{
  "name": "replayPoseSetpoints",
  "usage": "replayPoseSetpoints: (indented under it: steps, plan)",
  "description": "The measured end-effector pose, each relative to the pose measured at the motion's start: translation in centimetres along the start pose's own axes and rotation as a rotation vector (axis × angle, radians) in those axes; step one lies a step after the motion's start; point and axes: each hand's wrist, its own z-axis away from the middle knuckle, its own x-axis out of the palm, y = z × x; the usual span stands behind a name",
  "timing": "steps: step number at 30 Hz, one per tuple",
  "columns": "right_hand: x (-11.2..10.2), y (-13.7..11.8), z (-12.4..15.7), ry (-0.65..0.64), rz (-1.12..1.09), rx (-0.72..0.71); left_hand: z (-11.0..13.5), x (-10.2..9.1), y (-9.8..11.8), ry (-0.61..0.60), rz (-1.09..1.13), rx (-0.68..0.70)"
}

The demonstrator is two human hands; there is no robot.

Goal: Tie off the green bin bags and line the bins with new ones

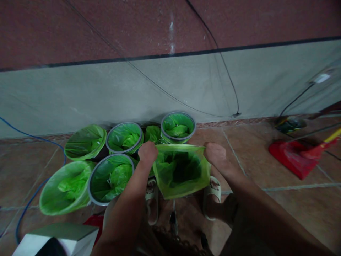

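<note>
A green plastic garbage bag [181, 188] is stretched wide in front of me, its mouth facing up and its inside dark. My left hand [148, 153] is closed on the left corner of its rim. On the opposite corner, my right hand [215, 153] grips the rim in the same way. Whether a bin stands inside or below this bag is hidden. Just beyond it sits a grey-rimmed trash bin [178, 113] lined with green plastic. Another lined bin [92, 181] stands left of my left forearm.
More green-lined bins [124, 124] cluster at the left by the wall. A blue cable [39, 188] curves past them. At the right lie a red dustpan [295, 158] and a yellow handle [333, 136]. A white box [80, 245] is at the lower left. Thin black cables hang along the wall.
</note>
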Motion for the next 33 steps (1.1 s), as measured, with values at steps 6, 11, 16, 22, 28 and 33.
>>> replayPoseSetpoints:
  steps: [6, 11, 16, 22, 28, 33]
  plan:
    - [0.2, -0.5, 0.2, 0.021, -0.019, -0.080, 0.4, 0.0, -0.4, -0.198, -0.040, 0.011]
    - [0.6, -2.0, 0.8, 0.083, -0.136, -0.315, 1.1, 0.9, 1.1, -0.057, -0.029, 0.194]
    - [0.6, -3.0, 1.8, 0.081, -0.316, -0.553, 1.5, 1.9, 3.0, 0.018, 0.080, 0.506]
    - [1.7, -3.9, 2.5, -0.003, -0.352, -0.690, 2.2, 3.2, 3.9, -0.037, 0.097, 0.696]
    - [1.5, -3.5, 2.2, 0.015, -0.247, -0.545, 2.0, 2.9, 3.8, -0.035, 0.007, 0.590]
    - [0.9, -3.5, 2.3, 0.034, -0.225, -0.453, 2.0, 2.3, 4.0, -0.004, 0.092, 0.471]
